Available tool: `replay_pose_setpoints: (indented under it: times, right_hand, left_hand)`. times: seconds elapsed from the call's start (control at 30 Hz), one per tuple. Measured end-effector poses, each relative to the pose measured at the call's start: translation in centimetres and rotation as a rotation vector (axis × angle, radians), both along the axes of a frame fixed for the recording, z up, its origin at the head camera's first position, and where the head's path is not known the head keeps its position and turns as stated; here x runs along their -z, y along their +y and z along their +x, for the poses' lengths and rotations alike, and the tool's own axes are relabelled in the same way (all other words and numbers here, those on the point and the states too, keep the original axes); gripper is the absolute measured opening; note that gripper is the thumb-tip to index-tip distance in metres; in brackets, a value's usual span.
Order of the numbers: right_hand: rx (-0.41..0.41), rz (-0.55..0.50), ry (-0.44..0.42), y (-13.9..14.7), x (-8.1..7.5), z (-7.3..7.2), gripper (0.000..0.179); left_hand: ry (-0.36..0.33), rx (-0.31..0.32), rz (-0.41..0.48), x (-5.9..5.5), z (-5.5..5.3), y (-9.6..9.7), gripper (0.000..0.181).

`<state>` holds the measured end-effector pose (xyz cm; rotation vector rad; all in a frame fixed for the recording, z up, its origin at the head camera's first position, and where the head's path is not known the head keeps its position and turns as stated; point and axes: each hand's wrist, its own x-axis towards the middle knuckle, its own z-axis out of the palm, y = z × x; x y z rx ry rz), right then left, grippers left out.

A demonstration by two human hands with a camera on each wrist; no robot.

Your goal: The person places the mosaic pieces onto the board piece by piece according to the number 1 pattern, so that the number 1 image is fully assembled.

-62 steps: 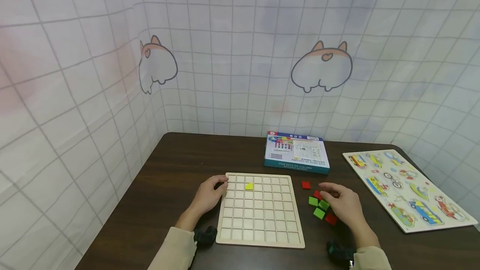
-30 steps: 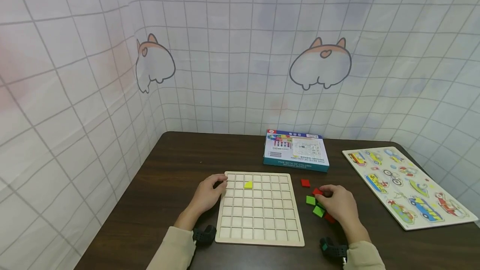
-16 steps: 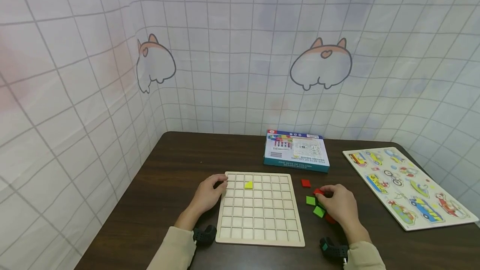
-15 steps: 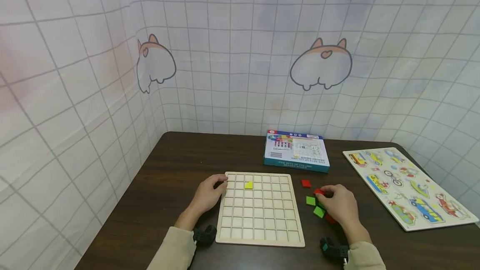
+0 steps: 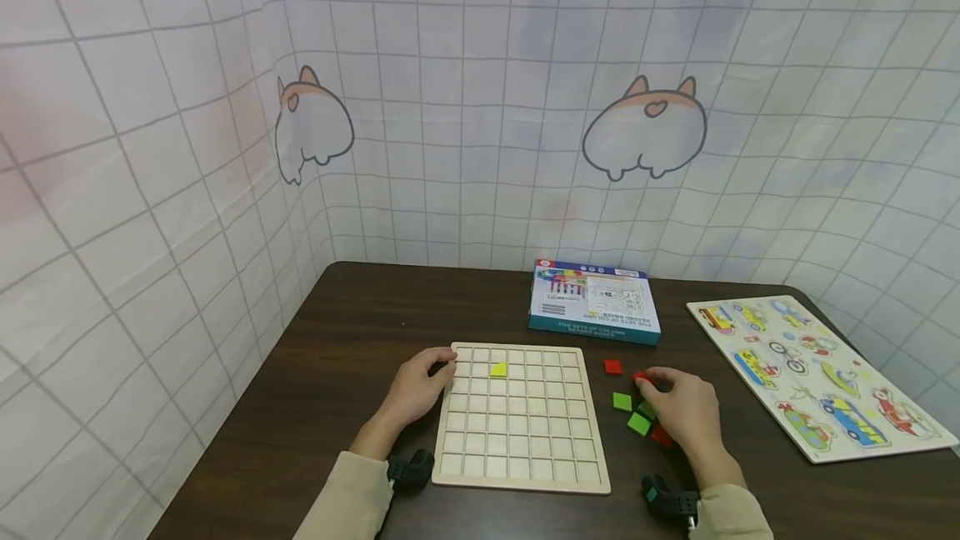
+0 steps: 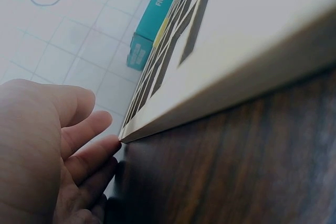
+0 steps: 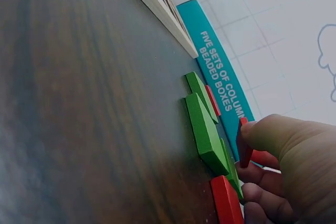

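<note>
My right hand (image 5: 686, 415) pinches a small red tile (image 7: 242, 145) between thumb and fingers, tilted on edge just above the loose tiles. Below and beside it lie three green tiles (image 7: 206, 135) and a red tile (image 7: 227, 200). A further red tile (image 5: 612, 367) sits apart, farther back. My left hand (image 5: 412, 390) rests by the far left corner of a pale wooden grid board (image 5: 528, 423), one fingertip at its edge in the left wrist view. On the board, a yellow piece (image 5: 498, 370) with one slanted side occupies a cell in the second row.
A flat teal and white box (image 5: 592, 302) lies behind the board near the table's back edge. To the right, a picture puzzle board (image 5: 817, 382) with vehicles lies at an angle. A gridded white curtain (image 5: 480, 107) closes off the back and left.
My right hand has come in over the tiles, pinched the red one and drawn it slightly away from the green tiles. My left hand keeps its place at the board.
</note>
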<state>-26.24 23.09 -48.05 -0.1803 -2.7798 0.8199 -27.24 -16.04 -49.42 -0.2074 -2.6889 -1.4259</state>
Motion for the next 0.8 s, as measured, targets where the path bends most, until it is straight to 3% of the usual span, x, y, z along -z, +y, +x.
replay_pose_setpoints:
  times: [0.4,0.8]
  right_hand:
    - [-0.054,0.017,0.034,0.12,0.35,0.02,0.036]
    - [-0.211,-0.059,0.074,-0.57,-0.19,0.04,0.035]
  left_hand:
    - [-0.014,0.021,0.008,-0.18,0.12,-0.06,0.034]
    - [-0.015,0.022,0.008,-0.10,0.06,-0.09,0.034]
